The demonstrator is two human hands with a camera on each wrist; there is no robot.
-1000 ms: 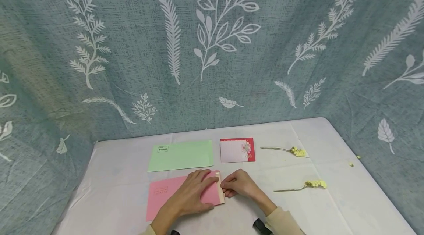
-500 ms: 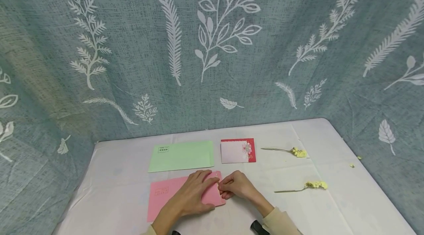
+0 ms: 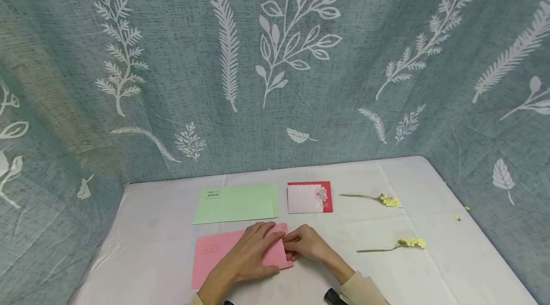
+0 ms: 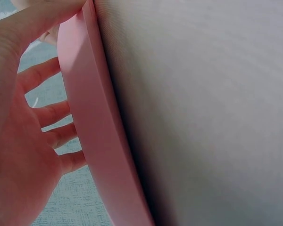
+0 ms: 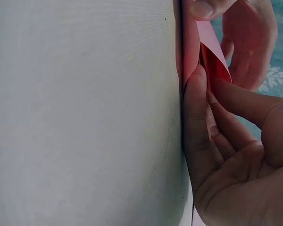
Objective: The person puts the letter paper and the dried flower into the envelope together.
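Note:
A pink envelope (image 3: 221,243) lies on the white table with red print near its left end. Across its right part rests my left hand (image 3: 253,255), fingers spread over the top and thumb at the near edge. The left wrist view shows those fingers extended, their tips touching the pink paper (image 4: 92,103). At the right end, my right hand (image 3: 307,244) pinches the paper edge. In the right wrist view this end gapes, its red inside (image 5: 217,68) showing between thumb and fingers; some fingertips are hidden in the opening.
Behind lies a green envelope (image 3: 240,202) beside a red-edged card with flowers (image 3: 307,198). Two yellow flower sprigs, one farther back (image 3: 386,200) and one nearer (image 3: 410,243), lie at the right. A leaf-patterned cloth (image 3: 193,57) hangs behind the table.
The cream strip at the pink envelope's right end has gone out of sight. My right hand has shifted slightly left, and its fingertips now reach into the end. The left hand stays put.

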